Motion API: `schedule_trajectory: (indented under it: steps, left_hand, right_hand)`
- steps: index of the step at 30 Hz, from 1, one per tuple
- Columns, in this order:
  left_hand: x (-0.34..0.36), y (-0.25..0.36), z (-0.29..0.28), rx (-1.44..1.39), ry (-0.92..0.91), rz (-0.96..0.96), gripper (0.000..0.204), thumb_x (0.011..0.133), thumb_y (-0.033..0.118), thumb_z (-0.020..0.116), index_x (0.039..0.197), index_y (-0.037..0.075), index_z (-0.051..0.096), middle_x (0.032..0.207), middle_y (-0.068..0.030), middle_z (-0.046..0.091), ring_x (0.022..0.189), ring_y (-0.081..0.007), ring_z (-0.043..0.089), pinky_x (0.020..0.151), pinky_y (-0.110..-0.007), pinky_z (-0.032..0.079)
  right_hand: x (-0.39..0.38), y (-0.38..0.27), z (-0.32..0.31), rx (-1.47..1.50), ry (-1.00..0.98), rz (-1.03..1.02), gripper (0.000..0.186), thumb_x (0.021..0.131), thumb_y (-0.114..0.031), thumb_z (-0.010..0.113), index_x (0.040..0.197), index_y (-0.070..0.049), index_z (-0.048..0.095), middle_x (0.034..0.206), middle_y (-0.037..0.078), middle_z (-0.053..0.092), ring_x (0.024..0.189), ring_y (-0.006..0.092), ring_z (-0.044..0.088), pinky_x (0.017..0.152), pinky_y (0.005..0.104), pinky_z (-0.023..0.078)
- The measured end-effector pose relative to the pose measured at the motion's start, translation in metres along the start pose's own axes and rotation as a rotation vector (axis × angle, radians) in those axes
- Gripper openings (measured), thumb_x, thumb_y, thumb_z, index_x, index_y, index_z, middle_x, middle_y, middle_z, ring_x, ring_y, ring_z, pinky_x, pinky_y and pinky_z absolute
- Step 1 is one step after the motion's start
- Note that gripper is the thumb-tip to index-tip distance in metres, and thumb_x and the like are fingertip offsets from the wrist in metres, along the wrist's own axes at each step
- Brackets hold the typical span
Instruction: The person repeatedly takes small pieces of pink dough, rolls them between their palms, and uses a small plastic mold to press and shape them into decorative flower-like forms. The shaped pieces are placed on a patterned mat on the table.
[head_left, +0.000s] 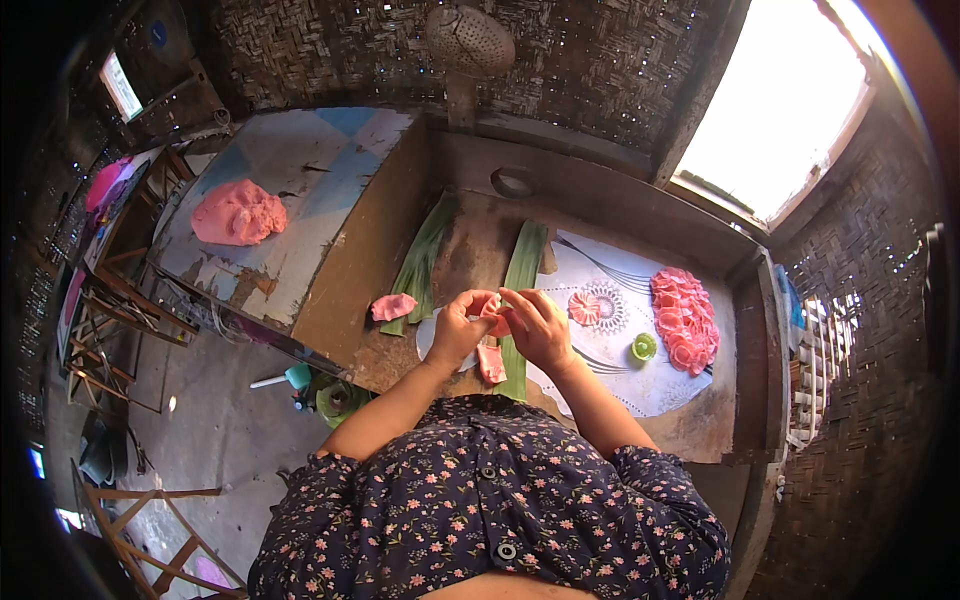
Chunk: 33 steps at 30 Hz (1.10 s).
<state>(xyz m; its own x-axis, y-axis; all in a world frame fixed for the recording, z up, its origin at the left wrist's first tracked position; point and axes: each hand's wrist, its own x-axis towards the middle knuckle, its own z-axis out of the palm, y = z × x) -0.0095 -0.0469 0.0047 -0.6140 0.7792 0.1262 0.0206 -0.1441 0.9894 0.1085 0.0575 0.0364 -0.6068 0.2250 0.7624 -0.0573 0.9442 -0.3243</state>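
Note:
My left hand (458, 328) and my right hand (540, 328) meet in front of me, both pinching a small piece of pink dough (496, 320) between their fingertips. Just below them, a flattened strip of pink dough (491, 364) lies by a long green leaf strip (523, 262). Another small dough lump (394, 306) rests to the left, touching a second leaf strip (428, 250). Right of my right hand, a round pink piece with petal-like lines (584, 308) sits on a white patterned sheet (610, 370). A small green cup-like thing (644, 347) stands near it.
Many thin pink rounds (685, 322) overlap at the sheet's right side. Raised wooden walls (600, 200) edge the worktop. To the left, a higher worn board (320, 165) carries a big pink dough mass (238, 212). A bright window opening (775, 100) is at upper right.

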Motion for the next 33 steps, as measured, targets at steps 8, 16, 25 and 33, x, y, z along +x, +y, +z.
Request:
schedule_trajectory:
  steps: [8,16,25,33]
  left_hand:
    - [0.001,0.003,0.0,-0.204,-0.058,-0.121,0.026,0.075,-0.003,0.058,0.1,0.0,0.059,0.084,-0.007,0.065,0.077,-0.0117,0.062,0.069,-0.025,0.052]
    - [0.002,0.005,-0.002,0.004,-0.13,-0.089,0.031,0.073,-0.005,0.059,0.103,-0.001,0.055,0.089,-0.0095,0.063,0.078,-0.0148,0.063,0.068,-0.026,0.053]
    - [-0.002,0.01,0.003,-0.368,-0.038,-0.325,0.039,0.078,-0.002,0.059,0.114,-0.002,0.043,0.098,-0.0137,0.06,0.084,-0.0188,0.063,0.074,-0.028,0.053]
    - [-0.002,0.003,-0.001,-0.377,-0.076,-0.352,0.047,0.079,-0.004,0.057,0.121,-0.002,0.038,0.1,-0.0149,0.06,0.09,-0.0188,0.061,0.077,-0.029,0.053]
  right_hand:
    - [0.012,0.005,-0.003,0.013,-0.078,-0.123,0.045,0.072,-0.006,0.064,0.116,-0.007,0.054,0.102,0.01,0.059,0.088,0.024,0.06,0.072,0.0331,0.051]
    - [0.018,0.006,-0.004,0.136,-0.169,-0.117,0.062,0.069,-0.002,0.064,0.128,-0.007,0.045,0.094,0.008,0.063,0.084,0.0233,0.061,0.074,0.0332,0.05]
    - [0.017,0.005,-0.002,0.384,-0.311,0.472,0.066,0.071,0.001,0.065,0.132,-0.012,0.043,0.083,0.006,0.064,0.076,0.0178,0.062,0.064,0.0306,0.051]
    - [0.014,0.009,0.0,0.515,-0.343,0.559,0.065,0.074,0.0,0.067,0.133,-0.012,0.042,0.084,0.007,0.067,0.073,0.0168,0.065,0.069,0.0283,0.051]
